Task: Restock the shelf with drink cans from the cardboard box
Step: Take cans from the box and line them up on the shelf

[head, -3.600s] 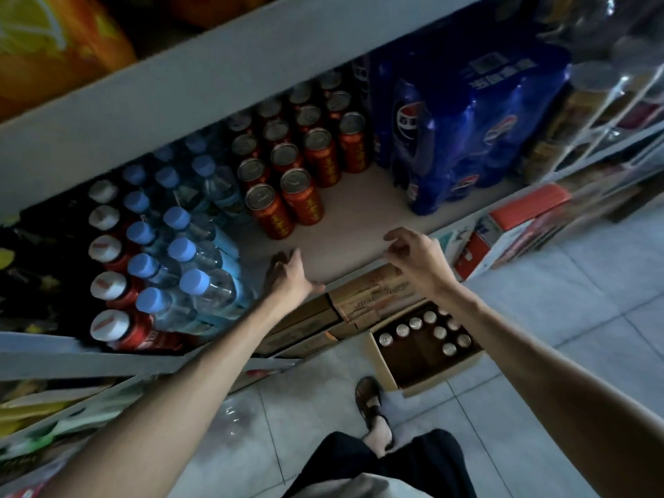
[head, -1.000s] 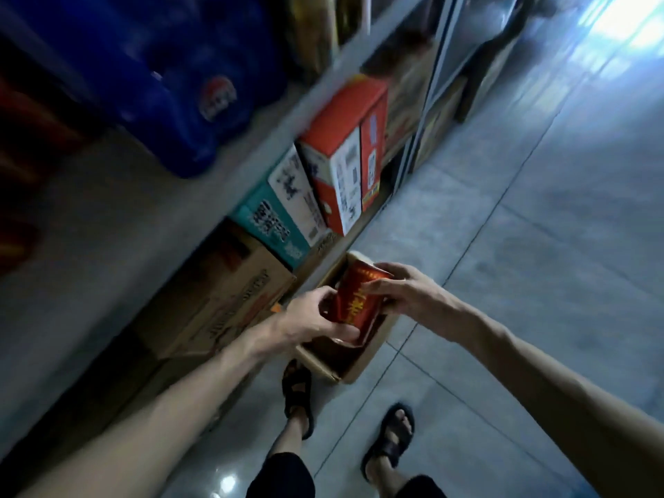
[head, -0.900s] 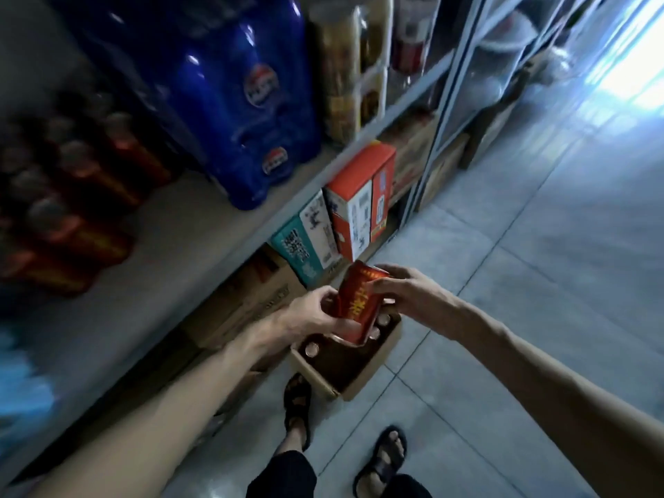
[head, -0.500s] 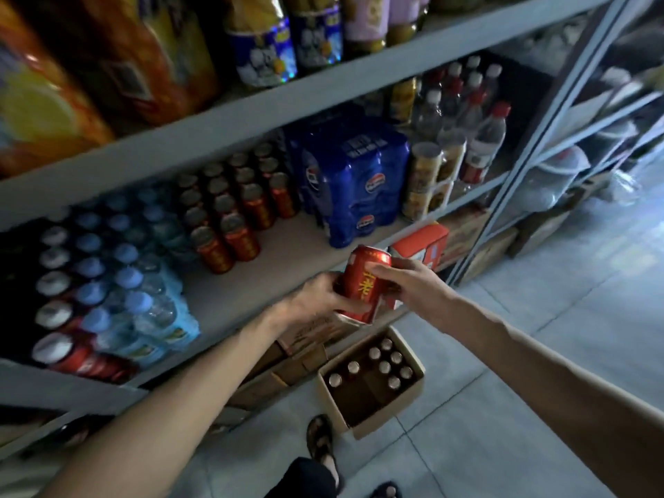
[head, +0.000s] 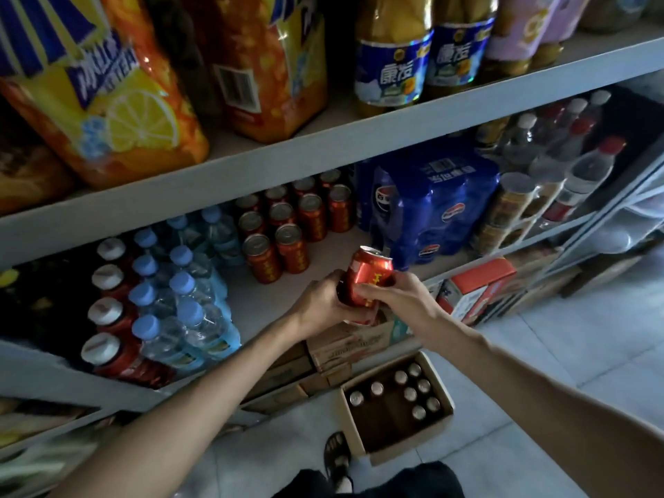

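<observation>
A person stands at a shop shelf (head: 251, 300), seen from above. At the centre of the frame both hands hold one red drink can (head: 368, 276), tilted with its top away, just above the shelf's front edge. The left hand (head: 319, 307) wraps its fingers round the can's lower left side. The right hand (head: 391, 300) curls round the right side from above.

Just above the hands, ten matching red cans (head: 287, 231) stand upright on the shelf in rows. At lower centre an open cardboard box (head: 366, 447) sits on the tiled floor, with eight can tops showing inside. Left of the shelved cans are about nine blue-capped water bottles (head: 187, 292) and four white-capped bottles (head: 104, 314). One blue multipack (head: 431, 206) stands to the right.
</observation>
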Demonstrator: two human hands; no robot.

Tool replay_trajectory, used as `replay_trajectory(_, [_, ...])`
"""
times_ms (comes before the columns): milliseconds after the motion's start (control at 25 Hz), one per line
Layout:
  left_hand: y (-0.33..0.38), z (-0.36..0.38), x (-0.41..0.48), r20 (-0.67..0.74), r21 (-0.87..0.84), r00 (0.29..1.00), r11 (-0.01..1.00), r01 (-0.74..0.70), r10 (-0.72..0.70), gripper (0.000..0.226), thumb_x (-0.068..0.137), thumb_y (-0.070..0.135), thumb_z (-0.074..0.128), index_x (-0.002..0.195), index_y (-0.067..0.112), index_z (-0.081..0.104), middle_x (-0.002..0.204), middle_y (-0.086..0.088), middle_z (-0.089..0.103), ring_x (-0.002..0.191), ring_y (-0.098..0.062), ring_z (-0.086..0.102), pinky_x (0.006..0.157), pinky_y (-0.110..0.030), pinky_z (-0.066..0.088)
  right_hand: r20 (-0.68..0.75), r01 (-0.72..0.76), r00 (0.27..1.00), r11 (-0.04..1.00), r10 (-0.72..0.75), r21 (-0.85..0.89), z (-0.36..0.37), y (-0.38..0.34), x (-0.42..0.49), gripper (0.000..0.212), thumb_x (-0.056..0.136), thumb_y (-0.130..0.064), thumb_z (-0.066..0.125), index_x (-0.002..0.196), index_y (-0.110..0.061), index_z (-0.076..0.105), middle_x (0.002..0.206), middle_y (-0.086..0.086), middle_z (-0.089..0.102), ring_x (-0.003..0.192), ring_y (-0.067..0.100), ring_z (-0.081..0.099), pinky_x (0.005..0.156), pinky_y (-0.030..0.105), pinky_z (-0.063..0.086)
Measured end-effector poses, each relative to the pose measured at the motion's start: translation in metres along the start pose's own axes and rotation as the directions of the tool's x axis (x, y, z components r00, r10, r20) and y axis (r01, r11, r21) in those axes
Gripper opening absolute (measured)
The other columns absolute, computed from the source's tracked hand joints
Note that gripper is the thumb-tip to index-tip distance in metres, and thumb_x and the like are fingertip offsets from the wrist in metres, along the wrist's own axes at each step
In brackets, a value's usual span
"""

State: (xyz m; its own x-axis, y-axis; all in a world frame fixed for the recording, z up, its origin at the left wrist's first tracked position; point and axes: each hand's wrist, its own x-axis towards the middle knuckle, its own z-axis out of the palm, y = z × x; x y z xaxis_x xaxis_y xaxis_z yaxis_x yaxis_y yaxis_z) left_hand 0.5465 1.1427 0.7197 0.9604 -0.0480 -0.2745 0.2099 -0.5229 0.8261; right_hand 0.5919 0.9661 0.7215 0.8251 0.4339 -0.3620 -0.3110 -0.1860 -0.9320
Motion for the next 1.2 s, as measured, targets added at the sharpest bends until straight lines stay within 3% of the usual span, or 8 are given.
replay_trajectory(120, [-0.025, -0.014, 0.01, -0.003, 0.109, 0.991, 0.985, 0.135, -0.135, 0.085, 0.052, 0.065, 0.077, 0.128, 0.036, 0.05, 0.124, 0.018, 0.059, 0.113, -0.004, 0.057, 0.091, -0.025, 0.047, -0.031, 0.057, 0.998, 0.993, -0.06, -0.102, 0.007, 0.005, 0.036, 0.049, 0.067, -0.029, 0.088, 0.111, -0.021, 0.07, 0.099, 0.001, 0.076, 0.093, 0.017, 0.071, 0.082, 0.034, 0.056])
replay_trajectory(240, [-0.063, -0.022, 0.018, -0.061, 0.355, 0.891, 0.824, 0.441, -0.45, 0.123, 0.058, 0.07, 0.073, 0.154, 0.02, 0.015, 0.159, -0.011, 0.021, 0.145, -0.033, 0.023, 0.115, -0.048, 0.026, -0.06, 0.106, 0.992, 0.984, -0.115, -0.146, 0.016, 0.008, 0.082, 0.072, 0.067, -0.021, 0.088, 0.131, -0.017, 0.055, 0.119, 0.003, 0.068, 0.111, 0.018, 0.064, 0.096, 0.035, 0.051])
replay_trajectory(320, [-0.081, -0.02, 0.017, -0.129, 0.462, 0.789, 0.668, 0.584, -0.601, 0.129, 0.065, 0.071, 0.07, 0.155, 0.02, -0.007, 0.16, -0.023, -0.009, 0.147, -0.046, -0.001, 0.119, -0.057, 0.01, -0.007, 0.163, 0.986, 0.981, -0.164, -0.107, 0.023, 0.01, 0.109, 0.08, 0.07, -0.012, 0.086, 0.139, -0.013, 0.046, 0.132, 0.008, 0.06, 0.125, 0.024, 0.055, 0.107, 0.043, 0.043])
replay_trajectory(400, [-0.091, -0.019, 0.019, -0.156, 0.493, 0.771, 0.627, 0.602, -0.618, 0.129, 0.065, 0.074, 0.069, 0.154, 0.025, -0.011, 0.158, -0.027, -0.016, 0.144, -0.052, -0.006, 0.116, -0.063, 0.009, 0.054, 0.256, 0.966, 0.961, -0.251, -0.108, 0.029, 0.016, 0.132, 0.082, 0.074, -0.01, 0.083, 0.143, -0.014, 0.039, 0.141, 0.008, 0.053, 0.133, 0.024, 0.047, 0.112, 0.046, 0.037])
replay_trajectory(800, [-0.109, -0.02, 0.04, -0.115, 0.584, 0.824, 0.633, 0.508, -0.555, 0.128, 0.06, 0.071, 0.072, 0.154, 0.027, -0.004, 0.159, -0.026, 0.001, 0.143, -0.052, 0.002, 0.114, -0.064, 0.012, 0.183, 0.244, 0.951, 0.969, -0.248, 0.044, 0.04, 0.044, 0.18, 0.08, 0.078, 0.003, 0.076, 0.145, -0.017, 0.037, 0.136, -0.009, 0.054, 0.122, -0.006, 0.053, 0.091, 0.01, 0.045])
replay_trajectory(920, [-0.113, -0.02, 0.043, -0.08, 0.58, 0.834, 0.655, 0.484, -0.546, 0.125, 0.062, 0.067, 0.074, 0.155, 0.023, 0.004, 0.159, -0.023, 0.015, 0.145, -0.046, 0.011, 0.116, -0.058, 0.016, 0.086, 0.211, 0.975, 0.976, -0.206, -0.049, 0.047, 0.052, 0.175, 0.081, 0.079, -0.02, 0.081, 0.146, -0.027, 0.035, 0.14, -0.008, 0.053, 0.124, 0.004, 0.052, 0.095, 0.02, 0.043])
replay_trajectory(1000, [-0.114, -0.02, 0.044, -0.066, 0.498, 0.833, 0.705, 0.505, -0.55, 0.124, 0.061, 0.061, 0.08, 0.155, 0.021, 0.011, 0.157, -0.021, 0.024, 0.145, -0.041, 0.018, 0.116, -0.055, 0.02, -0.031, 0.183, 0.981, 0.961, -0.193, -0.206, 0.054, 0.058, 0.169, 0.075, 0.078, -0.04, 0.079, 0.139, -0.036, 0.036, 0.126, -0.016, 0.053, 0.111, 0.003, 0.051, 0.08, 0.009, 0.038])
replay_trajectory(1200, [-0.115, -0.022, 0.04, -0.094, 0.477, 0.841, 0.718, 0.507, -0.532, 0.127, 0.055, 0.064, 0.08, 0.154, 0.024, 0.011, 0.155, -0.021, 0.029, 0.144, -0.043, 0.019, 0.114, -0.056, 0.025, -0.102, 0.235, 0.959, 0.942, -0.265, -0.242, 0.06, 0.058, 0.172, 0.068, 0.08, -0.042, 0.075, 0.137, -0.031, 0.04, 0.124, -0.012, 0.054, 0.106, 0.004, 0.052, 0.071, 0.008, 0.034])
